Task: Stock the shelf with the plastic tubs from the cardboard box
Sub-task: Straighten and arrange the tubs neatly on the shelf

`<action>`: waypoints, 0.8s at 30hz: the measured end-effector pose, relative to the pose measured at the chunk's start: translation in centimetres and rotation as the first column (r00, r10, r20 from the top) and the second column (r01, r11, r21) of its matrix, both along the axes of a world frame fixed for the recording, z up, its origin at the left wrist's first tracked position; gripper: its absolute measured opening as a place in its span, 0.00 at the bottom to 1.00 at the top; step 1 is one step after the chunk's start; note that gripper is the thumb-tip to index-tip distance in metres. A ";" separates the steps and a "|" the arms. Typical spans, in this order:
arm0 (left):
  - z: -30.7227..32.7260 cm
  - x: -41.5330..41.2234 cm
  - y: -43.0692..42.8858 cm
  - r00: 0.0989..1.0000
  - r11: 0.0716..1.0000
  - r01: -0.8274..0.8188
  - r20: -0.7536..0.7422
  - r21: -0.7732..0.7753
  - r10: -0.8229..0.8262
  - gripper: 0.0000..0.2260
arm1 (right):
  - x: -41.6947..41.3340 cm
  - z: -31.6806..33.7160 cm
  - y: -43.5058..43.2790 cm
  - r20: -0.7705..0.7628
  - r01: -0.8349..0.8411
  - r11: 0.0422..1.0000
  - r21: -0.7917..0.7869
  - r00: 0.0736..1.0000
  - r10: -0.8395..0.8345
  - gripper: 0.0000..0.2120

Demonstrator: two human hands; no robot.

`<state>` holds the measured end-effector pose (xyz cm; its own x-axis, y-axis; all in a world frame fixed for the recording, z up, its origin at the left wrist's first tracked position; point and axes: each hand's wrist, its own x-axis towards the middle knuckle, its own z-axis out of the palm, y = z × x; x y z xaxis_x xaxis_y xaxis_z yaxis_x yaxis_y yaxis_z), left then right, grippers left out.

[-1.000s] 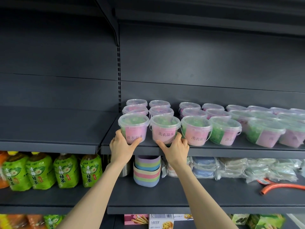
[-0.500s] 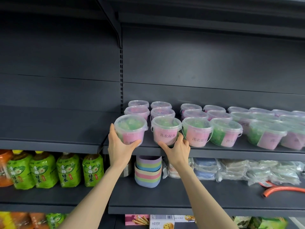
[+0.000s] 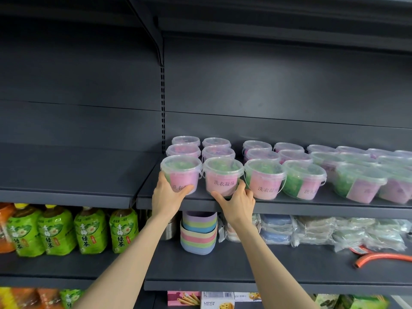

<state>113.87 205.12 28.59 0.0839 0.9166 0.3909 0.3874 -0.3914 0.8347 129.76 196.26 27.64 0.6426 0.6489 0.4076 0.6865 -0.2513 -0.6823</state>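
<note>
Within the curled fingers (image 3: pixel 162 178) of the left hand (image 3: pixel 167 196) the corner tub (image 3: pixel 182 172) has settled level on the shelf (image 3: pixel 312 207), the right hand (image 3: pixel 239 202) gripping its neighbour (image 3: pixel 223 178), front row seemingly filled

Dark grey metal back panels (image 3: pixel 267 81) rise behind the shelf (image 3: pixel 312 210), split by a slotted upright (image 3: pixel 162 103). A slanted bracket (image 3: pixel 156 41) holds another board (image 3: pixel 289 10) overhead, in soft light.

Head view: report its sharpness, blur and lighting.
In the head view the label on the tub in the right hand reads sharply; the tubs at the far right and the packets at bottom left are smeared; the back panel is dim, without glare.
</note>
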 end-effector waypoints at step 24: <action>-1.8 -1.2 -4.2 0.933 0.978 -0.099 -0.323 0.183 0.155 0.18 | 0.4 0.9 -3.8 0.196 -0.022 0.997 -0.069 0.980 0.035 0.14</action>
